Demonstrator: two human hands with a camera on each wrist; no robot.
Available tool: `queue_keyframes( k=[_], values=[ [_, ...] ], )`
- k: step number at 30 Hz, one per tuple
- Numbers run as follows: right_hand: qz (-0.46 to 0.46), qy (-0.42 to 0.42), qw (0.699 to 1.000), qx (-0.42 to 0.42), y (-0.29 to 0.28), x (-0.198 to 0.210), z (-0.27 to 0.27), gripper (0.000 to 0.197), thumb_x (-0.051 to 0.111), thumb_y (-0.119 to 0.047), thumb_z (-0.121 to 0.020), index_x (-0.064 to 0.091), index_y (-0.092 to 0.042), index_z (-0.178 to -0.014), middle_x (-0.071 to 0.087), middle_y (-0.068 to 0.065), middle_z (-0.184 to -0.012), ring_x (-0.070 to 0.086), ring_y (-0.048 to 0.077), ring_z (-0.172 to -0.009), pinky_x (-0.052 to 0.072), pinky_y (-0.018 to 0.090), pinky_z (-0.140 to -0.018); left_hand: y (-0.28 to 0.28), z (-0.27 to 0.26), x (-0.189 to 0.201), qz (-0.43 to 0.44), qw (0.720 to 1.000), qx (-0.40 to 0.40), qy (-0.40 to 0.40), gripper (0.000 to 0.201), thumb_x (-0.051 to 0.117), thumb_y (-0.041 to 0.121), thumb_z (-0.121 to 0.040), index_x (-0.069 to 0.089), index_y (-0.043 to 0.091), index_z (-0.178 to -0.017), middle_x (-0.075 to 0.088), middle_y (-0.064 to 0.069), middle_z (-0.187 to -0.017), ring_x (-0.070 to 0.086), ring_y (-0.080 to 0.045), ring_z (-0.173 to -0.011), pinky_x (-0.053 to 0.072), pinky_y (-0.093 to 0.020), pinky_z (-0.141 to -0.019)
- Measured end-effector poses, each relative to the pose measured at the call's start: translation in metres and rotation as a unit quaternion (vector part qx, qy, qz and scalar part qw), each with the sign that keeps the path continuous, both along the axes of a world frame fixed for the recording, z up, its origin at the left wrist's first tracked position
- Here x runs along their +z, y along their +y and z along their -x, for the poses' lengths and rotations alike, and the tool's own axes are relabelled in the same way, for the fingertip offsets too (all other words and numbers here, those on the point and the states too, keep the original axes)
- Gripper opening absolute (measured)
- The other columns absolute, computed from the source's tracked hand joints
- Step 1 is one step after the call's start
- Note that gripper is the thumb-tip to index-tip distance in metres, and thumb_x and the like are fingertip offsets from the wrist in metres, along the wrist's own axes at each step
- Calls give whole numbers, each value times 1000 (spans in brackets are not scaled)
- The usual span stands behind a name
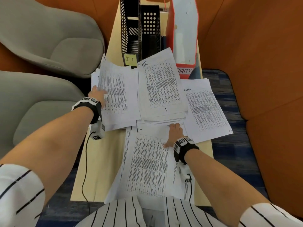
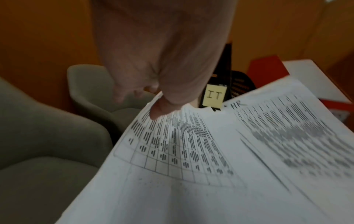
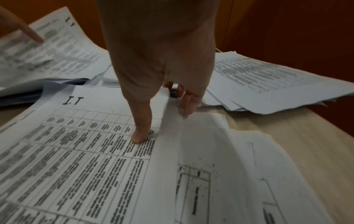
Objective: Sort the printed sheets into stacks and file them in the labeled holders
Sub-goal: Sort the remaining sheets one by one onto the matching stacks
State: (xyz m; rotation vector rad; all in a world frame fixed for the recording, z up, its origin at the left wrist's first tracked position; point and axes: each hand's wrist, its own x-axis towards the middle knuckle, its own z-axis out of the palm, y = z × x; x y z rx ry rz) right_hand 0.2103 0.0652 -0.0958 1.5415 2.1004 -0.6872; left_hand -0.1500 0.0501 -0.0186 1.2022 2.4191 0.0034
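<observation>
Printed table sheets lie in piles on a narrow wooden table (image 1: 98,169). My left hand (image 1: 99,94) pinches the left edge of the far left pile (image 1: 118,95), thumb (image 2: 161,111) on top and fingers hidden beneath. Beside it lies a pile marked HR (image 1: 161,86), and to the right a pile marked Security (image 1: 206,110). My right hand (image 1: 172,135) holds the right edge of the near sheet marked I.T (image 1: 147,161), its thumb (image 3: 139,136) pressing on the print and the fingers (image 3: 188,104) curled at the edge. Behind stand a black mesh holder labelled IT (image 1: 130,59), a second black holder (image 1: 150,30) and a red holder labelled SECURITY (image 1: 183,38).
Two grey chairs (image 1: 41,38) stand close to the table's left side. Orange partition walls (image 1: 262,63) close in the back and right. More sheets (image 3: 249,159) lie under the I.T sheet on the right. A black cable (image 1: 85,161) hangs from my left wrist over the table.
</observation>
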Motion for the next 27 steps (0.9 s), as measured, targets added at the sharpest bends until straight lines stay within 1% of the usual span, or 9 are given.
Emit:
queue_keyframes(
  k=[4,10,13,16,18,21,23,25,27],
  values=[
    [5,31,1000,-5,-1,4,-3,98,85,-35,-65,28,-13,-141,27,13,-136,37,33,-126,42,44,-104,-13,-14,-12,44,995,-81,39,67,50,-3,-84,40,34,-139,2,-10,-158,8,-36,-145,21,-53,-115],
    [-60,213,975,2,-2,19,-17,13,53,-7,-89,62,-8,-100,55,9,-99,49,23,-95,40,30,-74,-44,-59,-48,169,952,-240,-83,39,41,30,-97,48,24,-135,40,-13,-145,48,-31,-125,37,-40,-105],
    [-4,271,961,-57,-2,26,-28,26,48,5,-78,56,-17,-67,61,4,-76,52,19,-75,40,29,-70,-49,-73,-49,90,963,-238,-93,30,43,13,-93,61,14,-117,52,-12,-131,50,-28,-118,38,-37,-101],
    [59,268,956,-107,3,31,-44,31,46,4,-80,53,-19,-60,56,-1,-66,50,15,-66,40,25,-65,-58,-104,-35,-45,961,-192,-195,31,45,5,-90,61,14,-115,56,-5,-122,51,-20,-114,40,-36,-104],
    [61,301,932,-194,10,34,-53,36,43,11,-77,50,-18,-56,51,-4,-61,46,11,-62,36,23,-59,-67,-127,-27,-77,944,-132,-294,27,53,20,-89,58,19,-115,60,-4,-118,56,-19,-110,43,-39,-102],
    [71,291,910,-287,15,38,-65,19,50,4,-80,55,-14,-77,53,0,-73,47,15,-67,38,23,-59,-86,-155,-17,-55,842,73,-531,68,56,67,-65,52,26,-120,61,-5,-123,60,-20,-109,45,-36,-99],
    [95,316,871,-365,17,34,-71,18,60,-9,-75,56,-12,-92,59,7,-92,55,23,-83,43,28,-68,-95,-167,-19,4,796,100,-597,83,63,72,-59,51,25,-126,62,-3,-123,63,-21,-107,48,-34,-94],
    [160,402,777,-457,20,31,-71,42,69,-18,-69,56,-11,-108,61,16,-115,60,31,-102,50,37,-83,-105,-179,-19,68,820,-5,-569,69,74,52,-71,53,20,-129,63,-2,-124,62,-19,-109,48,-35,-96],
    [215,461,704,-496,17,36,-66,63,79,-34,-70,57,-9,-124,62,15,-125,62,32,-110,51,47,-96,-107,-183,-28,44,869,0,-492,43,71,24,-82,59,11,-121,65,-7,-120,63,-23,-105,48,-36,-97]
  ],
)
